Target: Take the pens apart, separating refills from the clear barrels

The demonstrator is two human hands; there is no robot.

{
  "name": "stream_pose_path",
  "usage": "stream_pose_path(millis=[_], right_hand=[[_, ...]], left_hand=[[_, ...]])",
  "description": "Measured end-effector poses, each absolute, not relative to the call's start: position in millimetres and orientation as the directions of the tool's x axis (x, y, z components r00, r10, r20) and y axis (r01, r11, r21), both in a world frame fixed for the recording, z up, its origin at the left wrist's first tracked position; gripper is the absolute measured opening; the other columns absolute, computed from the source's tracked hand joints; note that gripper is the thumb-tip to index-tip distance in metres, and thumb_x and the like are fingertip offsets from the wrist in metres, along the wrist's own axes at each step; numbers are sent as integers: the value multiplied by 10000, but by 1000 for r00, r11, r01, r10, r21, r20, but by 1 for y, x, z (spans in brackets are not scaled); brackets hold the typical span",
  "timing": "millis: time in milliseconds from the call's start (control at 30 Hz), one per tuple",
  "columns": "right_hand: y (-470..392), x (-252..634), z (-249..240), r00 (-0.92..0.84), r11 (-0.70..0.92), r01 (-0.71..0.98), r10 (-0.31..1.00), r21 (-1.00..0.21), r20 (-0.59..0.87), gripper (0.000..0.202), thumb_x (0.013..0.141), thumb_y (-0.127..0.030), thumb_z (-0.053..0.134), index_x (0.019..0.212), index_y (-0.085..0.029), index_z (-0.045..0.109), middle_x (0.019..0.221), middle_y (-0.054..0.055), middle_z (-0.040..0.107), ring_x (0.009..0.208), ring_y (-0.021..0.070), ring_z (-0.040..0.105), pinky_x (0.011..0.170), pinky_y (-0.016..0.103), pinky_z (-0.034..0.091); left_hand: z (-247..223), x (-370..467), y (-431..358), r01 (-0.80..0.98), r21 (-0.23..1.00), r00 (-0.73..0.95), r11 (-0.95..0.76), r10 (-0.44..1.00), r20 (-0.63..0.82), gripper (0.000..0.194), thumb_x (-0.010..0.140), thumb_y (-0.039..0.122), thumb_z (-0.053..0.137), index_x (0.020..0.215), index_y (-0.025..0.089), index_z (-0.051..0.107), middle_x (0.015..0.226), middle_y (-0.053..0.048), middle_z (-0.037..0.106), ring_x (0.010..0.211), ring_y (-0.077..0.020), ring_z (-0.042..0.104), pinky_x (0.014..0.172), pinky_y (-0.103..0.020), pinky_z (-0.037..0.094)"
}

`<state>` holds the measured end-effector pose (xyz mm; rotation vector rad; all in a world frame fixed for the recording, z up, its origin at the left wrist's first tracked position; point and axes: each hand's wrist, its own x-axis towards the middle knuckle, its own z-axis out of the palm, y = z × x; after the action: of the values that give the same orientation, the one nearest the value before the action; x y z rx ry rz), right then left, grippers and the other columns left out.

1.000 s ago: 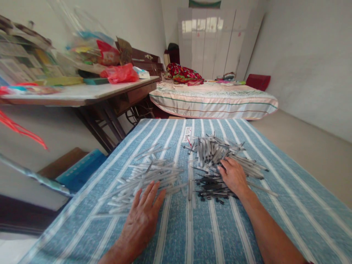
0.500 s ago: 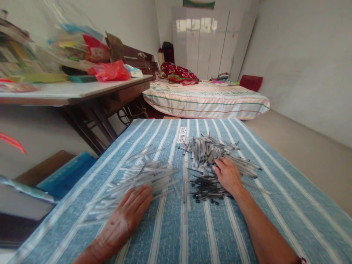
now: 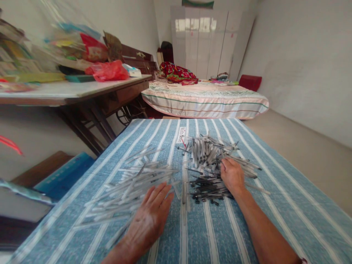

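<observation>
My left hand [image 3: 152, 214] is open, palm down with fingers stretched out, at the right edge of a loose pile of clear, slim pen barrels [image 3: 129, 187]. My right hand [image 3: 233, 176] is closed, its fingers curled at the right side of another heap; anything in them is hidden. That heap of whitish pens with dark ends [image 3: 203, 150] lies just beyond it. Nearer to me, partly beside the right wrist, are several black pen parts [image 3: 209, 189], thin and bundled. A few clear barrels [image 3: 184, 190] lie between the two piles.
A blue striped cloth [image 3: 176, 245] covers the table, with a small printed label [image 3: 180, 135] on it. To the left stands a sewing-machine table [image 3: 55, 93] bearing a red plastic bag [image 3: 111, 70]. Behind are a bed [image 3: 203, 99] and a white wardrobe [image 3: 203, 47].
My left hand has slid right and slightly nearer to me, uncovering barrels beneath it. My right hand has shifted a little right, and its fingers have curled in.
</observation>
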<state>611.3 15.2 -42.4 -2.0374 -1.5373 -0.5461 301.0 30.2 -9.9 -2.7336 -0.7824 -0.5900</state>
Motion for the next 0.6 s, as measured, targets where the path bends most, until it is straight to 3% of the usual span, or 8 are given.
stream_pose_path(millis=[200,400,600], right_hand=[[10,614,-35,280,-210,960,684,-186,673,253,818,-157,416,825,-158,670,812,81,646,749,195,561,732,282,416],[8,616,-30,280,-200,960,669,-196,688,237,810,-149,427,773,-155,660,758,77,631,719,189,545,702,275,403],[7,621,-31,292,-202,956,653,-211,699,226,813,-155,427,782,-150,651,723,70,617,710,186,537,695,275,392]], left_hand=[[-9,353,34,462,24,849,-887,450,276,374,815,71,382,1099,228,567,1194,-31,571,1207,-219,399,987,-434,342],[-12,362,38,501,76,808,-862,498,316,307,844,122,383,1083,179,566,1141,-76,586,1139,-211,458,999,-432,324],[-17,359,35,523,110,781,-845,527,335,200,818,175,436,908,190,614,1227,-81,517,1228,-251,363,997,-482,319]])
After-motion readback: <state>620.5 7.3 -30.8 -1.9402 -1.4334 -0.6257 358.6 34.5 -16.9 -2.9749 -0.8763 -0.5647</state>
